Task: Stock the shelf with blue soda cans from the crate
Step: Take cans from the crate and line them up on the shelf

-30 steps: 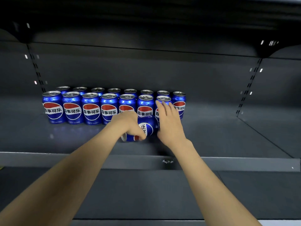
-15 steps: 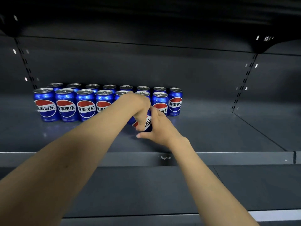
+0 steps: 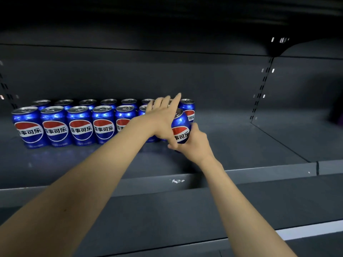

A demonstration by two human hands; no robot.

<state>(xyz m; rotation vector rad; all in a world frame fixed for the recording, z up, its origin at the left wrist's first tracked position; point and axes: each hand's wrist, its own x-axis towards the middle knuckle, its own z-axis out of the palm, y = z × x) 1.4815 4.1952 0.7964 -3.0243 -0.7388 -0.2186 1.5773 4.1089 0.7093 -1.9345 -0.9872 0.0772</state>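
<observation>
Our left arm [image 3: 111, 164] covers the front cans [image 3: 146, 112] near the row's right end. We can't make out the blurred dark shape [image 3: 336, 115] at the right edge.

A dark grey shelf [image 3: 241, 145] spans the frame. On its left half stand two rows of upright blue soda cans [image 3: 79, 125], touching side by side, the back row [image 3: 87, 102] partly hidden.

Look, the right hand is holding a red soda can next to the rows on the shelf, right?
Not quite. The soda can in the right hand is blue with a red-and-white logo, as the head view shows. It is indeed held next to the rows of cans on the shelf.
</observation>
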